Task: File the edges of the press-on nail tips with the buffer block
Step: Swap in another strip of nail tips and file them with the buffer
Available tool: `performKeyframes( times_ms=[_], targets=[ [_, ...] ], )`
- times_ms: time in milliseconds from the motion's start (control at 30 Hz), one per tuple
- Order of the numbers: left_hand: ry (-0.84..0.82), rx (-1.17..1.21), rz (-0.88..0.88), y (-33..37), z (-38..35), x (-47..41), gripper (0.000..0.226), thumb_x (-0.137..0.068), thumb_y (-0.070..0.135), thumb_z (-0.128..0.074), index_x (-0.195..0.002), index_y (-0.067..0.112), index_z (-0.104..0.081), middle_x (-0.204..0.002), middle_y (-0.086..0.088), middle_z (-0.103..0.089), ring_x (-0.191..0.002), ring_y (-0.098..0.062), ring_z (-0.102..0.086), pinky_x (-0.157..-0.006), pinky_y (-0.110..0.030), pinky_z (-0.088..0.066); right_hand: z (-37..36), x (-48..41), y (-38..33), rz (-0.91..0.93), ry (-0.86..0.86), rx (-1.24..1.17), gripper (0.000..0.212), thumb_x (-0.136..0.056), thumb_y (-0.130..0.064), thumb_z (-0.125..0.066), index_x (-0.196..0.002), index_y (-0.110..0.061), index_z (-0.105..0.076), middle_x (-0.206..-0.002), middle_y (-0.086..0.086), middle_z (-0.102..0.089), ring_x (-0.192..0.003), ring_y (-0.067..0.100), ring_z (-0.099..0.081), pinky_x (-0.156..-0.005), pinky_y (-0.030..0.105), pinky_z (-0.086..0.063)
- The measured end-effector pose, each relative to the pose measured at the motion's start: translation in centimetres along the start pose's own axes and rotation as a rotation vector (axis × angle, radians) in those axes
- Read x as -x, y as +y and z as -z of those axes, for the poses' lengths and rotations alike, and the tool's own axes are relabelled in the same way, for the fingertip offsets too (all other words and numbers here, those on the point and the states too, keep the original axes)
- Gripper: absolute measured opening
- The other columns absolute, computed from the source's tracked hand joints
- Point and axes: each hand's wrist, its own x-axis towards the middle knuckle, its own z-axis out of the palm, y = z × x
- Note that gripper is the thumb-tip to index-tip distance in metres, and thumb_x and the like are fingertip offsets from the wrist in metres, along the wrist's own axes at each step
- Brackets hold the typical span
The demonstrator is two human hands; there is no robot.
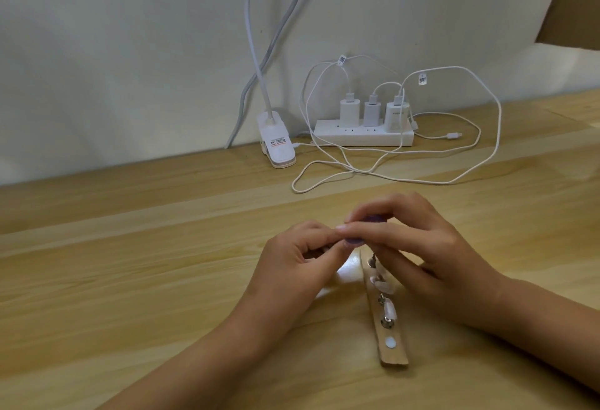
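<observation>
A narrow brown strip (391, 354) lies on the wooden table near the middle. It carries small metal stands with pale press-on nail tips (389, 309) and one white dot. Above its far end my right hand (431, 247) pinches a small purple buffer block (472, 218) between thumb and fingers. My left hand (298, 257) is curled just left of it, fingertips meeting the right hand's thumb. It seems to pinch something small, mostly hidden by the fingers. Part of the purple block shows below the fingertips.
At the back stand a white power strip (363, 132) with three chargers, looping white cables (454, 179) spread over the table, and a white clip lamp base (276, 143). A pale wall runs behind. Bare wooden table (130, 280) extends left and right.
</observation>
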Motion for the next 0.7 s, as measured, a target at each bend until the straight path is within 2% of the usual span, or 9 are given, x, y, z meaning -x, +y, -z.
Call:
performKeyframes(
  times_ms=[100,167,300,433,533,600,700],
  targets=[
    [0.009,-0.008,0.006,0.09,0.05,0.06,0.014,-0.087,0.018,-0.071,-0.089,0.028,-0.080,-0.080,0.002,-0.068,-0.078,-0.015,-0.062,-0.067,-0.016,-0.045,0.07,-0.01,0.13,-0.017,0.005,0.003,0.031,-0.096,-0.009,-0.047,-0.120,-0.012,-0.067,-0.112,0.003,-0.061,-0.106,0.024,-0.057,-0.092,0.033,-0.043],
    [0.006,0.017,0.013,0.22,0.09,0.12,0.010,-0.086,0.021,-0.071,-0.086,0.025,-0.080,-0.073,0.006,-0.064,-0.069,-0.008,-0.057,-0.062,-0.014,-0.041,-0.03,-0.02,0.09,0.002,-0.020,0.021,0.032,-0.096,-0.008,-0.046,-0.120,-0.011,-0.067,-0.113,0.003,-0.061,-0.105,0.024,-0.057,-0.093,0.029,-0.041],
    [0.000,0.011,0.042,0.29,0.18,0.17,0.012,-0.088,0.022,-0.070,-0.089,0.026,-0.080,-0.081,0.007,-0.070,-0.080,-0.003,-0.063,-0.071,-0.014,-0.044,0.00,-0.01,0.03,-0.033,0.005,0.024,0.032,-0.097,-0.010,-0.046,-0.119,-0.011,-0.068,-0.112,0.003,-0.061,-0.106,0.024,-0.057,-0.093,0.030,-0.042],
    [-0.003,0.007,0.041,0.43,0.10,0.24,0.012,-0.089,0.022,-0.069,-0.088,0.026,-0.080,-0.085,0.001,-0.071,-0.088,-0.013,-0.065,-0.076,-0.021,-0.046,0.11,-0.09,0.05,-0.017,-0.006,0.028,0.032,-0.096,-0.009,-0.046,-0.120,-0.011,-0.067,-0.113,0.003,-0.061,-0.106,0.024,-0.058,-0.093,0.031,-0.042],
    [-0.001,-0.002,0.027,0.29,0.08,0.24,0.013,-0.089,0.020,-0.068,-0.088,0.025,-0.080,-0.075,0.002,-0.066,-0.077,-0.013,-0.061,-0.069,-0.024,-0.043,0.09,0.01,-0.13,0.013,-0.019,0.023,0.031,-0.096,-0.009,-0.047,-0.120,-0.011,-0.067,-0.113,0.003,-0.061,-0.105,0.021,-0.057,-0.093,0.029,-0.041],
    [0.003,-0.010,0.018,0.28,0.10,0.22,0.014,-0.089,0.018,-0.068,-0.087,0.025,-0.080,-0.069,0.002,-0.060,-0.069,-0.008,-0.054,-0.063,-0.015,-0.038,-0.04,-0.09,0.07,0.024,-0.028,0.054,0.031,-0.096,-0.009,-0.048,-0.119,-0.011,-0.069,-0.112,0.003,-0.063,-0.102,0.020,-0.058,-0.092,0.028,-0.041],
    [0.006,-0.019,0.012,0.16,0.04,0.34,0.013,-0.090,0.021,-0.068,-0.086,0.026,-0.080,-0.070,0.015,-0.062,-0.067,0.002,-0.053,-0.064,-0.007,-0.037,0.08,-0.50,0.85,-0.119,0.078,0.013,0.024,-0.096,-0.003,-0.057,-0.115,-0.010,-0.069,-0.107,0.005,-0.065,-0.102,0.017,-0.061,-0.092,0.028,-0.044]
  ],
)
